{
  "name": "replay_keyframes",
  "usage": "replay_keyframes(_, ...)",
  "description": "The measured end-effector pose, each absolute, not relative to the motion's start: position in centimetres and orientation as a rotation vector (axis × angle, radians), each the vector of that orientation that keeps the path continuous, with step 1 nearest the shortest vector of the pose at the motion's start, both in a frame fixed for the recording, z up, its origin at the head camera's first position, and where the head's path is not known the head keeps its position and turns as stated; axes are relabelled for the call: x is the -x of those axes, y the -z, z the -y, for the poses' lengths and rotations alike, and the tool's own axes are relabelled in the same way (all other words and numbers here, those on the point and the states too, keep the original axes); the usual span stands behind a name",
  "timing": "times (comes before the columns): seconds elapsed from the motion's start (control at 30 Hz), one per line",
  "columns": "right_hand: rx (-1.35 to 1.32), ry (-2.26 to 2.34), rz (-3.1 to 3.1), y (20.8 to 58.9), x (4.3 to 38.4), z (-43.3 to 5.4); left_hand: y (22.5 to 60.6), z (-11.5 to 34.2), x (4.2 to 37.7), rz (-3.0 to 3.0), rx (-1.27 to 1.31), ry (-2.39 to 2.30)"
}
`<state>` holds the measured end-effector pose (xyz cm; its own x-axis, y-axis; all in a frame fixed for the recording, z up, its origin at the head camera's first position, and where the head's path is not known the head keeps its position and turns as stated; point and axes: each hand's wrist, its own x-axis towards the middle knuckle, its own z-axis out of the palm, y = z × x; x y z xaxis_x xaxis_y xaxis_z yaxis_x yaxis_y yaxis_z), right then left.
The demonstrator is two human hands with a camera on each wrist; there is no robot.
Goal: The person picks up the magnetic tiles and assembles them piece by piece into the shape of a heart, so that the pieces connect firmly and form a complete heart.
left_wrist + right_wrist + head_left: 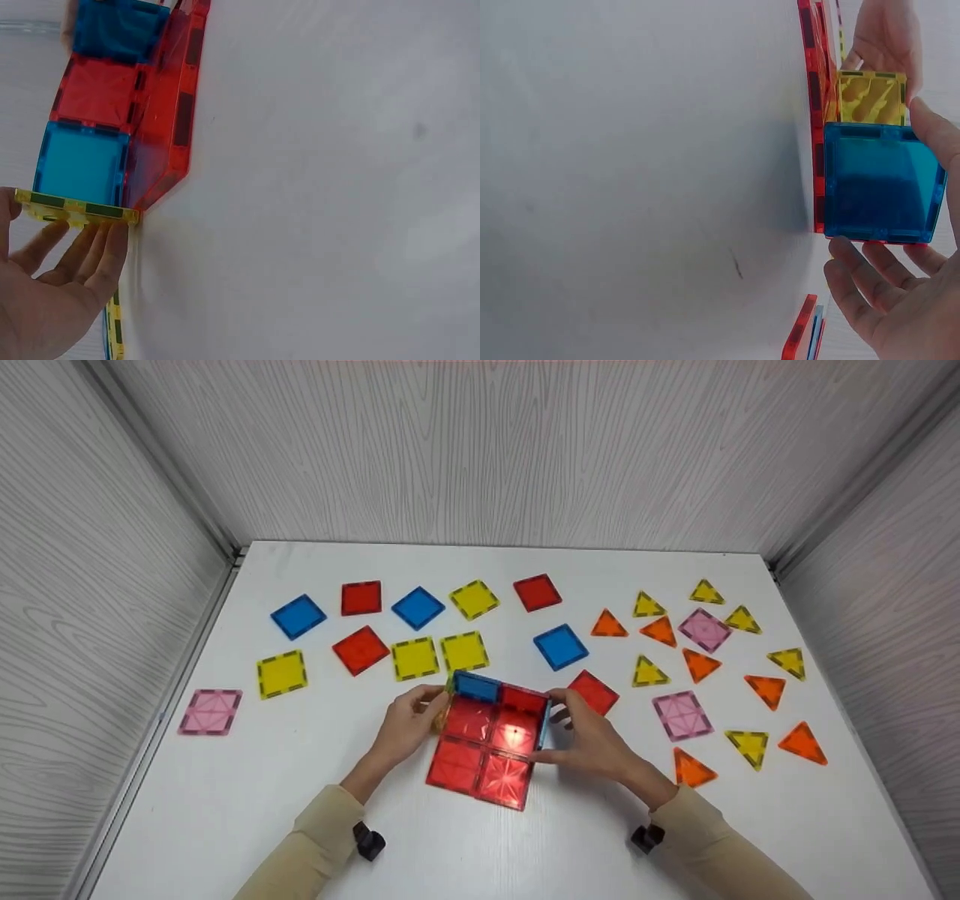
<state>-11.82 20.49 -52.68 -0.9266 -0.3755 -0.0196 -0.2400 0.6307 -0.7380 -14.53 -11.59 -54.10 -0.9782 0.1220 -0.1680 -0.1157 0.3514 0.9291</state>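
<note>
A partly walled build of magnetic tiles sits at the front middle, with several red square tiles [459, 765] laid flat as its floor. A blue square tile [477, 687] and a red square tile [523, 700] stand along its back. At the left side stands a yellow square tile [75, 206]; my left hand [409, 724] holds it, fingertips against its outer face and thumb by its edge. My right hand [596, 739] grips the blue square tile [885, 184] standing at the right side, thumb at one edge and fingers at the opposite one.
Behind the build lie loose square tiles, among them a yellow one [465, 650], a blue one [561, 646] and a red one [594, 692]. Orange triangles [694, 769], yellow triangles [748, 748] and pink squares [682, 715] spread over the right. Another pink square [211, 712] lies far left.
</note>
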Motion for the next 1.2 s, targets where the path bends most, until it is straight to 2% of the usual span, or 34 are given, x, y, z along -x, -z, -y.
replay_keyframes(0.2, 0.487, 1.170, -2.683, 52.8, 11.8, -20.4, 53.5, 14.2, 14.4, -2.551, -0.079, -1.519)
replay_keyframes(0.43, 0.516, 1.171, -2.679, 52.8, 11.8, -20.3, 52.4, 22.2, 14.8, -2.846, -0.082, -1.158)
replay_keyframes(0.7, 0.519, 1.174, -2.693, 52.7, 11.7, -20.4, 51.0, 30.9, 13.2, -3.085, 0.078, -0.998)
replay_keyframes(0.97, 0.502, 1.164, -2.691, 52.4, 11.6, -20.4, 52.2, 36.1, 12.3, -3.173, 0.153, -0.863)
replay_keyframes(1.2, 0.479, 1.145, -2.700, 52.1, 11.6, -20.2, 54.0, 39.2, 12.8, -3.030, 0.442, -0.729)
